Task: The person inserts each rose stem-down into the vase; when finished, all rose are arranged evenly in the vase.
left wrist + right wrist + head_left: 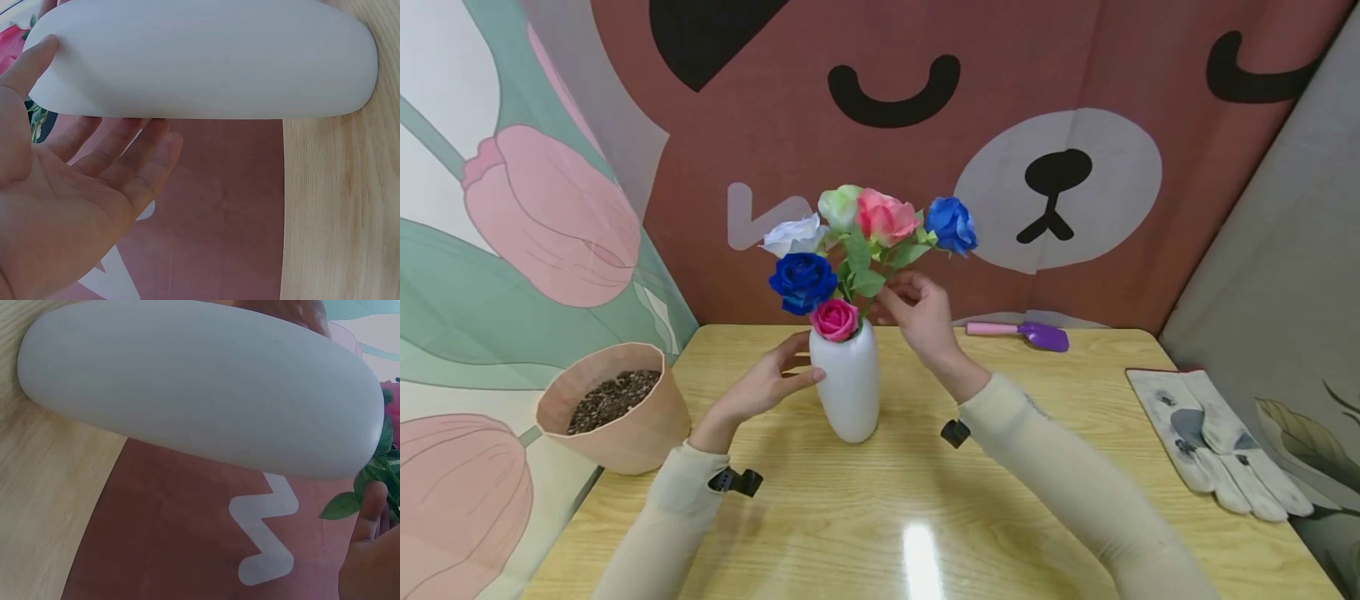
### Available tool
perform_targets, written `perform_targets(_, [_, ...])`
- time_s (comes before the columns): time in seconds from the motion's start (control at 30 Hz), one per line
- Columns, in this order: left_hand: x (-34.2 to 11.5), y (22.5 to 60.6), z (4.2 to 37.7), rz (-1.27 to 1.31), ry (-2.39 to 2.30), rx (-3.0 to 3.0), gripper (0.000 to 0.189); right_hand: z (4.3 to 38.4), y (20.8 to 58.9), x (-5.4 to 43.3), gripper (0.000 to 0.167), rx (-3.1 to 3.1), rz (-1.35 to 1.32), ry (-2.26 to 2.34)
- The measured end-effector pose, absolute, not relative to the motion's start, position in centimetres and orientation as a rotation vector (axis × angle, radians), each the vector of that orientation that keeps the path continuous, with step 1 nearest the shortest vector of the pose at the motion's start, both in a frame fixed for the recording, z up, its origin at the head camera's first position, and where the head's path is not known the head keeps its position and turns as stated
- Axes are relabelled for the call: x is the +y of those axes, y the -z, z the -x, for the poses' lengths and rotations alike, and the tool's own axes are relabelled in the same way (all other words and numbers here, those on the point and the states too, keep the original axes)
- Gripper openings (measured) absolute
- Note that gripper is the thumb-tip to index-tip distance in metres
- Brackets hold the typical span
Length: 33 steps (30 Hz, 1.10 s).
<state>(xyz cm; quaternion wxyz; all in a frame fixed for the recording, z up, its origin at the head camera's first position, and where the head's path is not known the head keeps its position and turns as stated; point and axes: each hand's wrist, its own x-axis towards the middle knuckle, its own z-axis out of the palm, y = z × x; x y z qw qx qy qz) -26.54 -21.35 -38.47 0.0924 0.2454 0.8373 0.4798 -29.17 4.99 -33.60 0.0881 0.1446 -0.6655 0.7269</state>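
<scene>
A white vase (850,392) stands upright on the table with several artificial roses in it. Deep blue (803,282), magenta (835,319), pale white-blue (793,236), pale green (840,208), coral pink (886,217) and brighter blue (952,225) blooms show. My left hand (767,379) holds the vase near its top, thumb on the near side and fingers round the far side. At the right of the bouquet, my right hand (925,312) pinches a rose stem just above the vase mouth; the exact grip is partly hidden by leaves (341,506).
A peach flowerpot (617,408) with dark soil stands at the left table edge. Near the back edge lies a small purple shovel (1043,336) with a pink handle. White patterned gloves (1213,442) rest at the right. A printed cloth (760,142) hangs close behind the table.
</scene>
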Motion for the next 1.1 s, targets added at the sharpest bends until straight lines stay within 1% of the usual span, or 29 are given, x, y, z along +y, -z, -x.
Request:
perform_targets(0.2, [-21.3,38.4,26.6,-0.725,-1.425,2.488,0.069,29.2,33.4,4.5,0.021,-1.932,-0.379,-2.189])
perform_targets(0.33, [-21.3,38.4,26.6,-0.725,-1.424,2.49,0.069,29.5,33.5,4.3,0.021,-1.978,-0.383,-2.12])
perform_targets(0.57, [-21.3,38.4,26.5,-0.723,-1.419,2.489,0.069,29.8,34.1,3.9,0.03,-2.102,-0.501,-2.003])
perform_targets(0.77, [-21.3,38.4,26.5,-0.722,-1.418,2.488,0.069,30.0,34.7,3.6,0.016,-2.206,-0.513,-1.881])
perform_targets(0.83, [-21.3,38.4,26.5,-0.721,-1.417,2.489,0.069,30.0,34.9,3.5,0.016,-2.223,-0.514,-1.87])
perform_targets(0.97, [-21.3,38.4,26.5,-0.714,-1.418,2.488,0.07,30.0,35.1,3.4,0.022,-2.213,-0.503,-1.92])
perform_targets(1.1, [-21.3,38.4,26.5,-0.713,-1.422,2.486,0.07,30.0,35.2,3.4,0.022,-2.228,-0.487,-1.924])
